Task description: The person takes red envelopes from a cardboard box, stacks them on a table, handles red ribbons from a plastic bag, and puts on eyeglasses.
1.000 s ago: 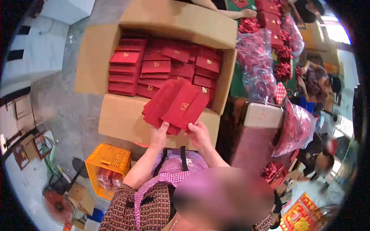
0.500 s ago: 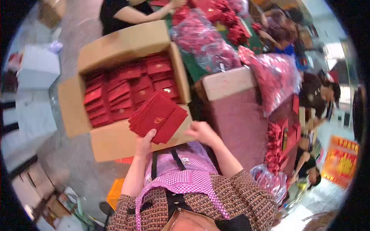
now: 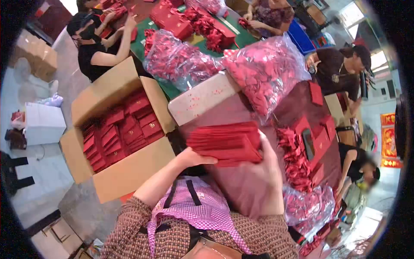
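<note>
A thick stack of red, flat envelope-like pouches [image 3: 224,140] is held upright between both hands above the table, layered edges facing up. My left hand [image 3: 194,158] grips its lower left end, thumb along the near side. Around the right end closes my right hand [image 3: 268,162], slightly blurred by motion. To the left, an open cardboard box [image 3: 133,168] holds rows of similar red pouches [image 3: 123,129], several with a small gold mark on the face.
A dark red table [image 3: 224,181] lies under my hands. On it are a white block [image 3: 205,97], a clear bag of red pieces [image 3: 267,71], red ribbon bundles [image 3: 295,159] and another bag [image 3: 308,207]. Co-workers [image 3: 97,47] sit around the green table [image 3: 166,88].
The stack has moved right, away from the box to over the table, and is turned edge-up. My right hand, previously apart from it, now grips its right end. The view has swung right.
</note>
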A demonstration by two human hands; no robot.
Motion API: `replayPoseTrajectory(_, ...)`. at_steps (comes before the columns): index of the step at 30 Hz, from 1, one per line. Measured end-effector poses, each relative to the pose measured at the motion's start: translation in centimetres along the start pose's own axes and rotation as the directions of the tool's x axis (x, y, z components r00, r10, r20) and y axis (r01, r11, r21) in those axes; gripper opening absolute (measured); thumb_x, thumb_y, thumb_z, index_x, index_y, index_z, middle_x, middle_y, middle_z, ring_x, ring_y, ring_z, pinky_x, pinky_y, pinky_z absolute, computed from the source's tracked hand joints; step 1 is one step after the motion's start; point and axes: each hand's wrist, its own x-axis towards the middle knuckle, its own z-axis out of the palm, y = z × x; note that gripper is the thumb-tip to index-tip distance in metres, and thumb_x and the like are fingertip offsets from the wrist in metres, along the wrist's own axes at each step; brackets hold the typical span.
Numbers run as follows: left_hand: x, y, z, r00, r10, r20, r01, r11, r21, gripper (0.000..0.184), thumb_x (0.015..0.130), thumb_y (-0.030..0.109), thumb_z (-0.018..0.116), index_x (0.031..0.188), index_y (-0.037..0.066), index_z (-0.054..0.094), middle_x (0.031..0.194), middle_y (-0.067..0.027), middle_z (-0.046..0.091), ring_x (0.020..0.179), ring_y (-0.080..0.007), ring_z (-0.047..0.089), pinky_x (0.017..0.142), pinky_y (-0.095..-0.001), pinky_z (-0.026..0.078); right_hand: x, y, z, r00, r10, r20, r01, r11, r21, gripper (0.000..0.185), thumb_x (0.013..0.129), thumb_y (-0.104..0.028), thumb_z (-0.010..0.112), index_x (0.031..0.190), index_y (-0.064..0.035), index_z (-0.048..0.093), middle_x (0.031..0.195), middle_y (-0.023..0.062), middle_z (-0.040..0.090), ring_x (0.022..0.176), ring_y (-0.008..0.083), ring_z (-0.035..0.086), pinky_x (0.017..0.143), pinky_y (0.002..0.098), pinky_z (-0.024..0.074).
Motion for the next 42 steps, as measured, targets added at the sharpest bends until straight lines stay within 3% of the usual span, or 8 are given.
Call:
replayPoseTrajectory(9, 6.7, -3.6, 5.6, 0.970, -0.043, -0.238, -0.058, 0.915, -0.400, 0.084, 0.073, 0.015, 0.075, 0.137, -0.002, 0.024, 0.131, -0.0117, 0.043, 0.119, -0.0200, 0.044, 0.099, -0.0342, 0.037, 0.7, 5.0, -1.7, 0.999, -0.023, -0.030, 0.004, 0.863, -0.506, 0.069, 0.064, -0.006, 0.072, 0.126, -0.0014, 0.042, 0.110, 0.0182, 0.055, 0.101, 0.0337, 0.054, 0.086, 0.0405, 0.0452)
replayPoseTrajectory(13, 6.2, -8.2, 3.8, 0.870, 0.032, -0.492, 0.072, 0.979, 0.190, 0.110, 0.067, 0.038, 0.078, 0.139, -0.010, 0.009, 0.145, -0.0273, 0.015, 0.137, -0.0336, 0.016, 0.111, -0.0383, 0.017, 2.3, 9.7, 0.6, 0.999, 0.029, 0.046, 0.005, 0.796, -0.606, 0.078, 0.061, -0.008, 0.073, 0.130, -0.0022, 0.036, 0.107, 0.0179, 0.054, 0.099, 0.0357, 0.052, 0.087, 0.0406, 0.0436)
replayPoseTrajectory(18, 9.5, -3.0, 1.6, 0.880, 0.466, -0.088, -0.334, 0.741, 0.582, 0.124, 0.055, 0.042, 0.083, 0.142, -0.003, 0.008, 0.146, -0.0257, 0.015, 0.136, -0.0358, 0.019, 0.110, -0.0404, 0.019, 2.6, 9.0, 1.1, 0.991, 0.125, 0.056, -0.059, 0.757, -0.651, 0.082, 0.060, -0.010, 0.075, 0.131, -0.0024, 0.035, 0.106, 0.0163, 0.053, 0.099, 0.0336, 0.052, 0.086, 0.0401, 0.0440)
replayPoseTrajectory(26, 12.4, -3.6, 0.2, 0.953, 0.298, 0.053, -0.302, 0.938, 0.168, 0.126, 0.053, 0.020, 0.088, 0.143, 0.004, 0.001, 0.122, -0.0145, 0.048, 0.113, -0.0243, 0.049, 0.098, -0.0359, 0.039, 2.2, 9.4, 2.4, 0.998, 0.066, 0.003, -0.048, 0.755, -0.654, 0.081, 0.058, -0.015, 0.077, 0.127, -0.0024, 0.038, 0.112, 0.0148, 0.053, 0.099, 0.0300, 0.053, 0.085, 0.0383, 0.0439)
replayPoseTrajectory(30, 11.8, -6.3, -0.2, 0.950, 0.307, 0.056, -0.310, 0.905, 0.290, 0.078, 0.053, 0.011, 0.087, 0.119, 0.005, 0.045, 0.112, -0.0110, 0.052, 0.105, -0.0232, 0.053, 0.092, -0.0343, 0.043, 1.0, 9.9, 2.2, 1.000, 0.021, -0.020, -0.029, 0.769, -0.638, 0.088, 0.058, -0.025, 0.080, 0.130, -0.0008, 0.036, 0.118, 0.0149, 0.051, 0.104, 0.0312, 0.051, 0.088, 0.0391, 0.0417)
replayPoseTrajectory(33, 11.6, -6.5, -0.1, 0.927, 0.365, 0.082, -0.374, 0.898, 0.231, 0.069, 0.058, 0.001, 0.082, 0.118, 0.005, 0.046, 0.112, -0.0061, 0.052, 0.108, -0.0164, 0.051, 0.094, -0.0320, 0.042, -1.1, 11.8, 1.8, 0.958, -0.154, -0.244, 0.049, 0.920, -0.388, 0.103, 0.050, -0.041, 0.083, 0.133, -0.0015, 0.036, 0.129, 0.0191, 0.045, 0.125, 0.0332, 0.038, 0.104, 0.0421, 0.0307)
replayPoseTrajectory(38, 11.3, -6.8, 0.7, 0.944, 0.328, 0.040, -0.331, 0.933, 0.141, 0.069, 0.055, 0.005, 0.084, 0.114, 0.006, 0.048, 0.110, -0.0088, 0.055, 0.105, -0.0210, 0.054, 0.091, -0.0321, 0.044, -2.5, 15.9, 7.1, 0.803, 0.245, -0.543, 0.146, 0.803, 0.578, 0.121, 0.051, -0.053, 0.080, 0.141, 0.0027, 0.022, 0.146, 0.0167, 0.026, 0.134, 0.0261, 0.026, 0.110, 0.0372, 0.0219)
replayPoseTrajectory(42, 10.3, -6.4, 1.7, 0.955, 0.295, -0.027, -0.293, 0.954, 0.057, 0.069, 0.057, 0.007, 0.084, 0.115, 0.007, 0.047, 0.114, -0.0089, 0.055, 0.109, -0.0208, 0.053, 0.094, -0.0322, 0.043, 0.2, 14.8, 9.9, 0.534, 0.274, -0.800, 0.216, 0.871, 0.442, 0.051, 0.081, -0.008, 0.061, 0.127, 0.0008, 0.040, 0.117, 0.0088, 0.047, 0.109, 0.0196, 0.047, 0.099, 0.0332, 0.0346)
